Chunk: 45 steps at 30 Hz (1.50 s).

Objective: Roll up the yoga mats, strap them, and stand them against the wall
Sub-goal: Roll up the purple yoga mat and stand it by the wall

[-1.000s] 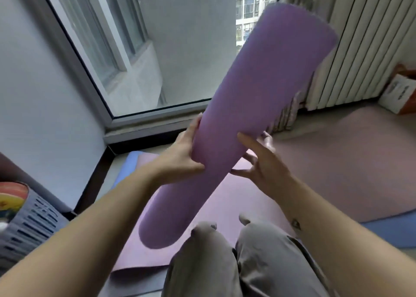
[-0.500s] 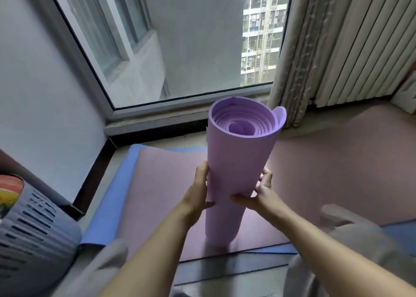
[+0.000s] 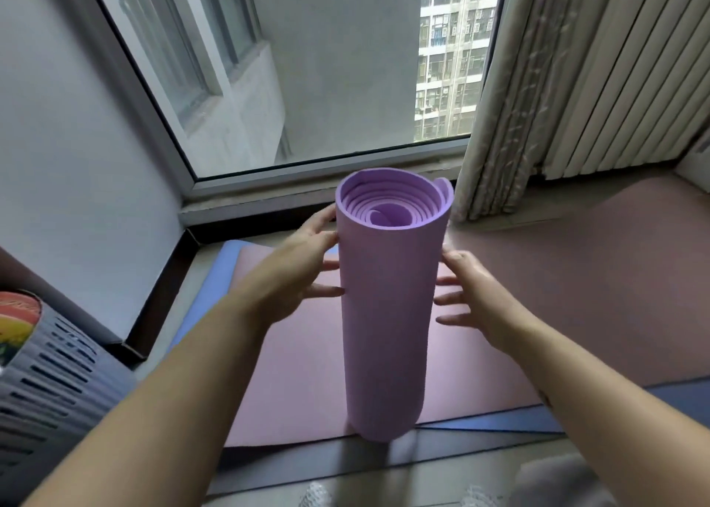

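The rolled purple foam yoga mat (image 3: pixel 388 314) is standing upright on its end at the near edge of a flat pink mat (image 3: pixel 299 372), with no strap showing. The left hand (image 3: pixel 303 276) and right hand (image 3: pixel 476 299) are flanking it with fingers spread straight. They're likely steadying it against toppling or unwinding.

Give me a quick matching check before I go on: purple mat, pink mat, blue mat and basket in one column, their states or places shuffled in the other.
Things:
1. purple mat
2. pink mat
3. blue mat
4. basket

States or places:
A. lying flat under another mat, only its edges showing
B. at the lower left of the view
C. rolled up, standing on end
D. spread flat on top of another mat

Pairs: 1-C, 2-D, 3-A, 4-B.
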Each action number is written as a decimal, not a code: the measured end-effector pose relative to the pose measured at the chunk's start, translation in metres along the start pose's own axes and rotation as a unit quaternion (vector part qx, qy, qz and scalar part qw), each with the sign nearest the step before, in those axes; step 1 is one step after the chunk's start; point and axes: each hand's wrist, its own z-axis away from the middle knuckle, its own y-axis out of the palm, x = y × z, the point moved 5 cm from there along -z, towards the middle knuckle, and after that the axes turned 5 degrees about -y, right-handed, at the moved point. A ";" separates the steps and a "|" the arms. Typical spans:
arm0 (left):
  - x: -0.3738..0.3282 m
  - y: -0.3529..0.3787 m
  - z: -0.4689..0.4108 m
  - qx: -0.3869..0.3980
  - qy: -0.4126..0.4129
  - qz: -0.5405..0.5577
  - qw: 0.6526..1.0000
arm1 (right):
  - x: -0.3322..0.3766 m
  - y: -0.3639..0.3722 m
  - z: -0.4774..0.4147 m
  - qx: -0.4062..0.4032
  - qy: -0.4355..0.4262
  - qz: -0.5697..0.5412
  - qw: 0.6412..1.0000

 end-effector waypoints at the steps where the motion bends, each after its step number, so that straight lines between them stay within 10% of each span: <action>1: -0.006 -0.004 0.004 0.005 -0.004 0.000 1.000 | 0.009 0.000 0.002 -0.007 -0.007 -0.004 1.000; 8: -0.028 -0.020 0.010 0.096 -0.112 -0.054 0.988 | 0.068 0.016 0.024 0.179 0.120 -0.106 0.971; 20: -0.059 -0.002 -0.005 0.041 -0.060 -0.350 0.934 | 0.082 0.024 0.033 0.076 0.043 -0.040 0.995; 28: -0.058 0.002 -0.006 0.044 -0.018 -0.302 0.952 | 0.096 0.007 0.037 0.023 -0.051 0.071 0.996; 38: -0.043 -0.002 0.021 0.057 0.005 -0.292 0.955 | 0.104 0.020 0.050 -0.112 -0.325 0.238 0.908; 45: -0.032 -0.009 0.038 0.026 0.022 -0.280 0.960 | 0.098 0.052 0.046 0.005 -0.204 0.069 0.977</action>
